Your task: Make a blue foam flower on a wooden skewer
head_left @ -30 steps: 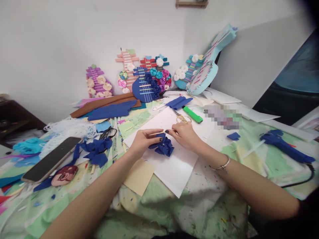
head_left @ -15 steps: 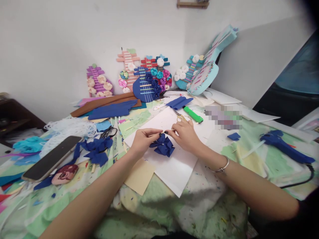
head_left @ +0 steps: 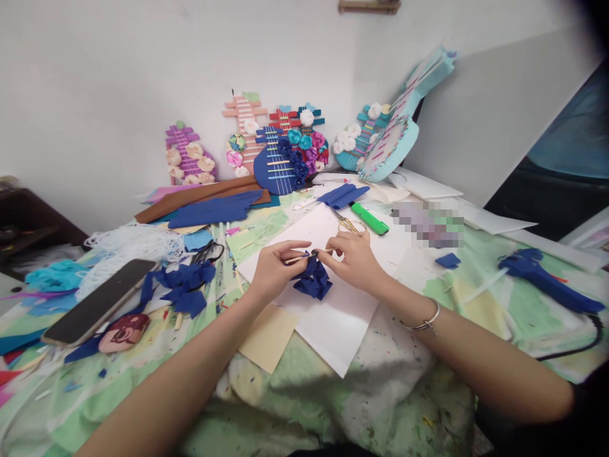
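Fingers have shifted since half a second ago: the left hand (head_left: pixel 272 270) has its forefinger straighter and farther from its thumb, and the right hand's (head_left: pixel 353 259) thumb now reaches closer to it, while the forearms have barely moved. Both hands work above the paint-spotted tablecloth (head_left: pixel 380 362), where the guitar-shaped crafts (head_left: pixel 273 165), blue glue gun (head_left: pixel 547 279), white sheet (head_left: pixel 340 333), green box cutter (head_left: pixel 370 219) and gold-handled scissors (head_left: pixel 351 225) remain in place. Centred over the sheet, the dark blue flower-like bundle (head_left: pixel 313 284) sits just below the fingertips; whether it touches the sheet I cannot tell. Smallest is a thin pale stick (head_left: pixel 297 259), crossing between the hands, each pinching it between thumb and fingers; it shows more plainly than half a second ago.
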`<state>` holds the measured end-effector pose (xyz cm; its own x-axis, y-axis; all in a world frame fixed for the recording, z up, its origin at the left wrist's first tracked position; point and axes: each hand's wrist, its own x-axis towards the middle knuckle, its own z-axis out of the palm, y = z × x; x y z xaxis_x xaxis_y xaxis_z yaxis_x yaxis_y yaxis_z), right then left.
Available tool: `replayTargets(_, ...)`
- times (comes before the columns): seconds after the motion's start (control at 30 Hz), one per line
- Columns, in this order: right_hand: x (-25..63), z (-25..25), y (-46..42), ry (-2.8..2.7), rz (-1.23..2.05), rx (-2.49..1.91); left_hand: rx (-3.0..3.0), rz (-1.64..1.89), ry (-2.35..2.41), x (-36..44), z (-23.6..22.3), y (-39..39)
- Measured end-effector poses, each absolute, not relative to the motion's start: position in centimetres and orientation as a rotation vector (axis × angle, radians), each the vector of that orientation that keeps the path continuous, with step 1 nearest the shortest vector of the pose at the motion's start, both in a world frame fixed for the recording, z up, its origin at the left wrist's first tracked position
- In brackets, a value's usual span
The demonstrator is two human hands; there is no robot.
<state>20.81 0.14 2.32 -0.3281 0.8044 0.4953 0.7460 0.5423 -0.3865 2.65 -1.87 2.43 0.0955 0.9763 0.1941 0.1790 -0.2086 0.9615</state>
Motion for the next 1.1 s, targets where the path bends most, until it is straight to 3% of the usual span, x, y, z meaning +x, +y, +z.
replayTargets(1.1,20.89,2.65,0.00,-2.010,0.093,-1.239,1.544,1.203,1.030,2.32,2.15,-1.75)
